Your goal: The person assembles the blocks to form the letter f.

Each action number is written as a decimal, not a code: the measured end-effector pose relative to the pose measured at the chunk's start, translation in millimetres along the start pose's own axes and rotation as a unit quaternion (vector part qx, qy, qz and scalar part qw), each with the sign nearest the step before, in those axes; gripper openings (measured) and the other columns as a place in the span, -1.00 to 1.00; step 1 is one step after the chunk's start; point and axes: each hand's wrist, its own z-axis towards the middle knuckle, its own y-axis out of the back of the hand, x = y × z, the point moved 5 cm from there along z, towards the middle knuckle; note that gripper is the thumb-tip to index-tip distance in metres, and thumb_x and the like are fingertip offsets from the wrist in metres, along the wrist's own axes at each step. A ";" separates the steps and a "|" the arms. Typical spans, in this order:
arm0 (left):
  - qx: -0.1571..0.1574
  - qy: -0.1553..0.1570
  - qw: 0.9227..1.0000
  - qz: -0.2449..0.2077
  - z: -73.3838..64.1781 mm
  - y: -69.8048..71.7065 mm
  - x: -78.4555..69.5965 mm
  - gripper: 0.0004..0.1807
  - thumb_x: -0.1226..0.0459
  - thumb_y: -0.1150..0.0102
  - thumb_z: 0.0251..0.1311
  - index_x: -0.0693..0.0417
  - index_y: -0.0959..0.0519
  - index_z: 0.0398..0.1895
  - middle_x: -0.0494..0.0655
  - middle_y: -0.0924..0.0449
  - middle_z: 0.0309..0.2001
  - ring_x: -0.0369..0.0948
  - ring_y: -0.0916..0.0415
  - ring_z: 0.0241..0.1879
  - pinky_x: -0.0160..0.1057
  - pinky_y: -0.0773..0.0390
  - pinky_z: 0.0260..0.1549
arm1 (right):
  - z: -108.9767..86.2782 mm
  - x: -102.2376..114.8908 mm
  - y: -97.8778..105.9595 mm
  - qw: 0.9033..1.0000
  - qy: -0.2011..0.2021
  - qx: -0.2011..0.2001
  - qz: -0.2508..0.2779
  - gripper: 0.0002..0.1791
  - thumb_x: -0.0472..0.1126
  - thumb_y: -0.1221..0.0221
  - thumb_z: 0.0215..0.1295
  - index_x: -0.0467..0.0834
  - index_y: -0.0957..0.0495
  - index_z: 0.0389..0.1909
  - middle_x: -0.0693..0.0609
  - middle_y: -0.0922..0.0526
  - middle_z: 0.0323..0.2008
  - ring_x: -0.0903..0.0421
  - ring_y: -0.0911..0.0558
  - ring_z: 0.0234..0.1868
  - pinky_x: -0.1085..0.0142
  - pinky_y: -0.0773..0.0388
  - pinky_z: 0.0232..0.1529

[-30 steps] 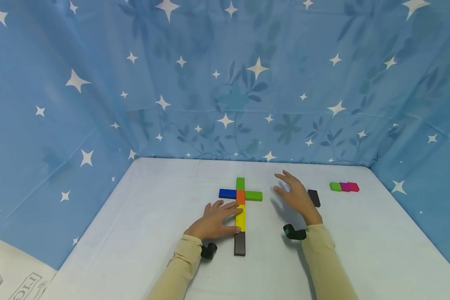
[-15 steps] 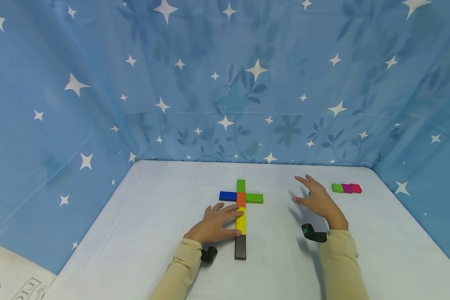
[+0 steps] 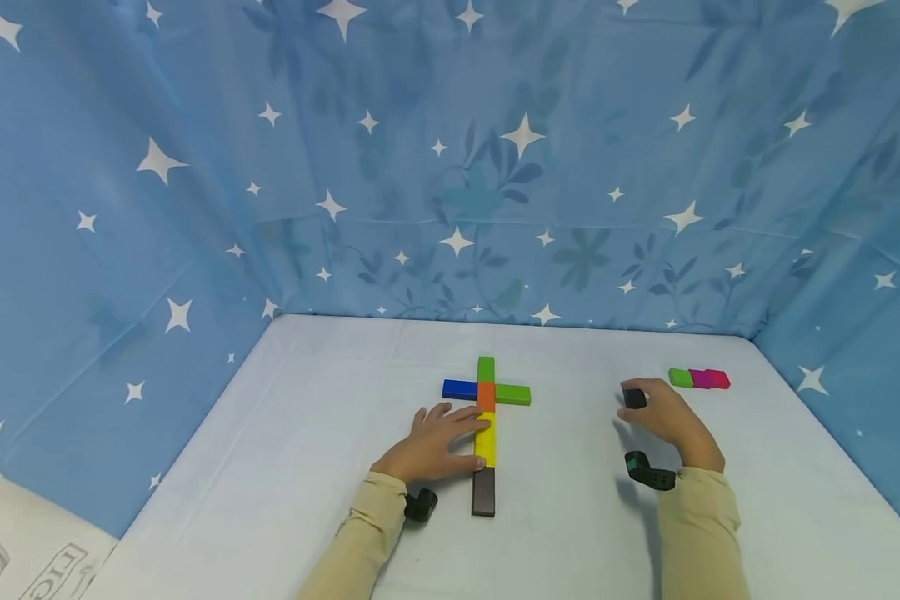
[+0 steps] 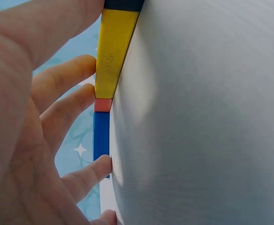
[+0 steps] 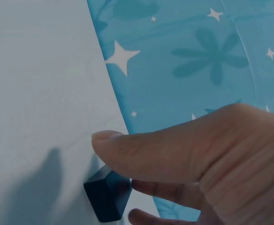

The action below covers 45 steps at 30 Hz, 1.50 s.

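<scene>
On the white table a cross of flat rectangular blocks lies flat. It has a green block (image 3: 486, 368) on top, an orange block (image 3: 486, 397) at the crossing, a blue block (image 3: 461, 389) on the left and another green block (image 3: 513, 394) on the right. Below come a yellow block (image 3: 486, 448) and a dark brown block (image 3: 483, 493). My left hand (image 3: 433, 446) rests with spread fingers along the yellow block, thumb near its lower end. Over to the right, my right hand (image 3: 667, 414) pinches a black block (image 5: 108, 194) between thumb and fingers.
Three small blocks sit in a row at the back right: a green block (image 3: 680, 377), a purple block (image 3: 700, 379) and a red block (image 3: 718, 379). A blue starry curtain (image 3: 450, 167) hangs behind the table and along both sides.
My right hand has moved right, away from the cross, and its thumb and fingers have closed around the black block. My left hand stays at the yellow block.
</scene>
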 end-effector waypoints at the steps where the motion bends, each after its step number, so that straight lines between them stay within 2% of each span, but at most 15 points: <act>1: 0.001 0.000 1.000 0.000 0.0 -0.2 -0.1 -0.30 -0.13 -0.28 0.46 -0.15 -0.47 0.58 -0.17 -0.22 0.65 0.20 0.03 0.64 0.42 0.18 0.53 | -0.4 -1.8 -0.2 1.000 -0.007 0.004 0.000 -0.39 -0.25 -0.32 0.44 -0.54 -0.43 0.35 -0.64 -0.30 0.36 -0.61 -0.27 0.38 -0.48 -0.31 0.32; 4: 0.001 -0.001 1.000 0.000 0.5 -0.5 0.3 -0.30 -0.13 -0.28 0.46 -0.16 -0.47 0.58 -0.17 -0.22 0.65 0.20 0.03 0.64 0.41 0.18 0.53 | -0.6 -6.0 0.3 1.000 -0.017 0.011 -0.011 -0.39 -0.23 -0.32 0.43 -0.55 -0.45 0.33 -0.65 -0.27 0.37 -0.63 -0.26 0.38 -0.49 -0.33 0.29; 12: 0.001 -0.002 1.000 0.007 2.1 -0.6 0.6 -0.30 -0.13 -0.27 0.47 -0.16 -0.46 0.59 -0.16 -0.21 0.66 0.21 0.03 0.64 0.42 0.17 0.53 | 3.0 -10.5 -1.1 1.000 -0.022 0.007 -0.016 -0.33 -0.24 -0.32 0.42 -0.54 -0.39 0.40 -0.60 -0.07 0.52 -0.67 -0.09 0.47 -0.54 -0.20 0.33; 18: 0.001 -0.003 1.000 0.010 1.7 -1.1 0.4 -0.31 -0.11 -0.29 0.47 -0.14 -0.47 0.58 -0.15 -0.22 0.65 0.21 0.01 0.63 0.44 0.15 0.52 | 4.1 -15.3 -5.8 0.999 -0.048 0.007 0.002 -0.32 -0.26 -0.29 0.45 -0.49 -0.33 0.47 -0.58 -0.15 0.51 -0.64 -0.16 0.44 -0.50 -0.30 0.31; 26: 0.004 0.000 1.000 0.006 1.2 -3.2 2.7 -0.30 -0.14 -0.27 0.46 -0.18 -0.46 0.59 -0.17 -0.21 0.66 0.19 0.03 0.64 0.42 0.18 0.53 | 7.7 -16.7 -6.7 0.999 -0.025 -0.031 -0.020 -0.46 -0.36 -0.27 0.40 -0.53 -0.48 0.32 -0.62 -0.35 0.32 -0.60 -0.37 0.31 -0.46 -0.40 0.26; 35: 0.001 0.004 1.000 0.003 0.9 -2.7 1.2 -0.30 -0.13 -0.29 0.45 -0.18 -0.47 0.58 -0.18 -0.22 0.65 0.18 0.02 0.64 0.40 0.17 0.54 | 12.3 -18.4 -9.3 0.998 -0.039 -0.049 -0.021 -0.45 -0.26 -0.31 0.44 -0.52 -0.50 0.31 -0.65 -0.38 0.24 -0.58 -0.41 0.26 -0.45 -0.43 0.24; 45: -0.002 0.004 1.000 0.008 0.6 -1.0 1.1 -0.30 -0.14 -0.29 0.45 -0.19 -0.47 0.58 -0.20 -0.22 0.65 0.17 0.02 0.64 0.40 0.16 0.54 | 16.9 -19.4 -11.9 0.996 -0.045 -0.072 -0.005 -0.41 -0.17 -0.21 0.53 -0.54 -0.43 0.35 -0.63 -0.41 0.22 -0.56 -0.40 0.25 -0.48 -0.38 0.26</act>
